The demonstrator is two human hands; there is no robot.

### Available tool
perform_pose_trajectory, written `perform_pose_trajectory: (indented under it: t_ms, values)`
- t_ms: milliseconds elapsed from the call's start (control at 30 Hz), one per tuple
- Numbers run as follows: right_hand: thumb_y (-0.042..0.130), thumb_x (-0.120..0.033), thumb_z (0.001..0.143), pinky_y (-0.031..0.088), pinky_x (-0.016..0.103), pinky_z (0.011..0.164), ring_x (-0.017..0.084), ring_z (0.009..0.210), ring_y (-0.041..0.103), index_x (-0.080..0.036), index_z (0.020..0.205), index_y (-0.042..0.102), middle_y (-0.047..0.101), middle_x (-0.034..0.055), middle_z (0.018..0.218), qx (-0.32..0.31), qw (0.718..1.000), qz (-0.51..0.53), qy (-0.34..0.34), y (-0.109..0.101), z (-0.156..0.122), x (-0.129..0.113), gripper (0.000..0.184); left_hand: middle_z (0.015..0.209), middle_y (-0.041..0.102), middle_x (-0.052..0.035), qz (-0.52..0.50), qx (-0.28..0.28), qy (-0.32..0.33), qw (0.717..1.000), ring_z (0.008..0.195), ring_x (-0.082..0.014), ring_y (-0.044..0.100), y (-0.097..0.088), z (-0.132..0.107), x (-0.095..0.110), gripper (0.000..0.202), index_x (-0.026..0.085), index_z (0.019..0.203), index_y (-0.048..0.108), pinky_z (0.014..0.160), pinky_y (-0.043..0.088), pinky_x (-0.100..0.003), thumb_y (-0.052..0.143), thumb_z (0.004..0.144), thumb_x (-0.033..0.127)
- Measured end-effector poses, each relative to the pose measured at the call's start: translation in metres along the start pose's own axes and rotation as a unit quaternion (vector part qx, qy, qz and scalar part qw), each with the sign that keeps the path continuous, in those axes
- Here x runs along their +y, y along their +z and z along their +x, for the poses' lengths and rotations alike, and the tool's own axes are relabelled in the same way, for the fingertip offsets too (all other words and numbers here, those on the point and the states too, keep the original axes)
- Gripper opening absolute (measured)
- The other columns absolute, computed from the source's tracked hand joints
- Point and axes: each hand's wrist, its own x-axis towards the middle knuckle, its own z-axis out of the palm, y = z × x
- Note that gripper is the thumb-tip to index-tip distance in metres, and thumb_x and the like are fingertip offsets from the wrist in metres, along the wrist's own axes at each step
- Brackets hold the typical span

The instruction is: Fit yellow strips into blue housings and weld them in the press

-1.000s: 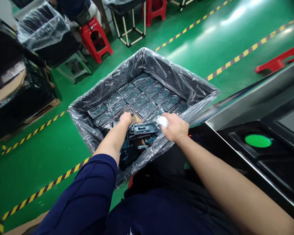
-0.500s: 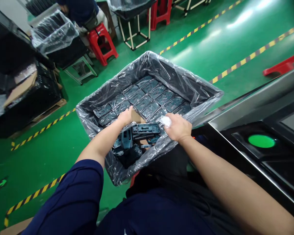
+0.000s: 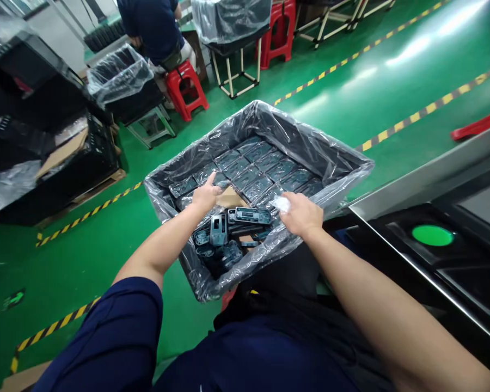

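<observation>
The left hand (image 3: 206,194) is resting on a cardboard sheet (image 3: 231,197) inside the plastic-lined bin (image 3: 330,158); I cannot tell if it is gripping. The right hand (image 3: 301,214) is clenching crumpled clear plastic (image 3: 281,204). Between them, a dark part (image 3: 249,215) is lying flat with its long axis left-right, near rows of bagged parts (image 3: 265,169).

One left hand (image 3: 206,195); one right hand (image 3: 301,214); one lined crate (image 3: 306,139); one green button (image 3: 433,235).

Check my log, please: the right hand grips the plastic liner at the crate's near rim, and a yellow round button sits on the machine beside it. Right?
Wrong colour: the head view shows the round button is green, not yellow. The right hand does grip the plastic liner.
</observation>
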Motion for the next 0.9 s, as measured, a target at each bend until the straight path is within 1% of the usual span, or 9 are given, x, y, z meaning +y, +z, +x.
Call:
perform_pose_trajectory:
  t_ms: [133,233,333,467,567,667,733,800,900]
  values:
    - [0.056,-0.035,0.082,0.047,0.036,0.074,0.028,0.095,0.064,-0.031,0.124,0.058,0.063,0.0077,0.114,0.007,1.000,0.004,-0.003,0.000,0.000,0.000,0.042,0.140,0.055,-0.0007,-0.005,0.072,0.033,0.997,0.106,-0.0178,0.062,-0.009,-0.010,0.005,0.031,0.025,0.104,0.075,0.089,0.047,-0.025,0.047,0.094,0.034]
    - [0.056,-0.035,0.083,0.047,0.037,0.074,0.029,0.096,0.064,-0.030,0.123,0.058,0.063,0.0088,0.113,0.008,1.000,0.004,-0.011,0.000,-0.001,0.001,0.041,0.126,0.063,-0.0051,-0.048,0.133,0.047,0.989,0.101,-0.0174,0.063,-0.015,-0.017,0.008,0.033,0.022,0.104,0.076,0.089,0.048,-0.026,0.047,0.095,0.033]
    - [0.055,-0.035,0.083,0.048,0.037,0.075,0.029,0.096,0.064,-0.030,0.124,0.058,0.063,0.0090,0.113,0.010,1.000,0.004,-0.015,0.000,-0.002,0.002,0.041,0.109,0.069,-0.0072,-0.081,0.153,0.073,0.982,0.099,-0.0178,0.064,-0.023,-0.025,0.010,0.032,0.019,0.103,0.076,0.091,0.048,-0.026,0.047,0.095,0.031]
    - [0.056,-0.035,0.083,0.048,0.036,0.075,0.028,0.097,0.064,-0.030,0.125,0.058,0.063,0.0085,0.114,0.010,1.000,0.008,-0.012,0.001,-0.003,0.002,0.043,0.104,0.072,-0.0063,-0.130,0.196,0.092,0.968,0.102,-0.0178,0.064,-0.036,-0.038,0.018,0.029,0.020,0.097,0.076,0.095,0.048,-0.027,0.048,0.095,0.029]
    - [0.059,-0.034,0.081,0.048,0.036,0.079,0.026,0.098,0.064,-0.030,0.127,0.057,0.063,0.0084,0.116,0.010,1.000,0.021,-0.008,0.000,-0.003,0.002,0.046,0.102,0.073,-0.0064,-0.175,0.251,0.086,0.948,0.101,-0.0181,0.064,-0.047,-0.048,0.027,0.028,0.019,0.094,0.075,0.095,0.047,-0.028,0.049,0.094,0.030]
    - [0.061,-0.032,0.078,0.046,0.039,0.089,0.027,0.107,0.062,-0.029,0.128,0.057,0.062,0.0078,0.123,0.015,0.996,0.092,-0.009,-0.003,-0.003,0.001,0.050,0.093,0.073,-0.0057,-0.289,0.297,0.057,0.908,0.090,-0.0173,0.065,-0.056,-0.060,0.037,0.028,0.017,0.095,0.074,0.086,0.049,-0.028,0.052,0.092,0.034]
    - [0.065,-0.031,0.073,0.044,0.042,0.096,0.028,0.113,0.058,-0.026,0.131,0.054,0.060,0.0091,0.129,0.033,0.973,0.229,0.007,-0.005,-0.006,0.001,0.059,0.081,0.071,-0.0038,-0.402,0.280,0.030,0.871,0.075,-0.0149,0.062,-0.060,-0.067,0.043,0.028,0.016,0.091,0.073,0.074,0.049,-0.026,0.057,0.087,0.038]
    - [0.066,-0.034,0.070,0.044,0.045,0.098,0.029,0.114,0.058,-0.020,0.134,0.049,0.058,0.0123,0.132,0.058,0.923,0.378,0.028,-0.007,-0.018,0.002,0.067,0.074,0.068,-0.0021,-0.508,0.240,0.006,0.827,0.065,-0.0122,0.058,-0.062,-0.075,0.049,0.028,0.015,0.087,0.072,0.065,0.048,-0.024,0.063,0.082,0.041]
    - [0.067,-0.044,0.070,0.051,0.042,0.090,0.026,0.102,0.063,-0.019,0.127,0.051,0.064,0.0108,0.120,0.059,0.868,0.493,0.020,-0.014,-0.058,0.003,0.065,0.068,0.064,-0.0003,-0.610,0.187,-0.027,0.769,0.057,-0.0101,0.054,-0.059,-0.085,0.060,0.032,0.015,0.086,0.070,0.057,0.045,-0.023,0.070,0.075,0.046]
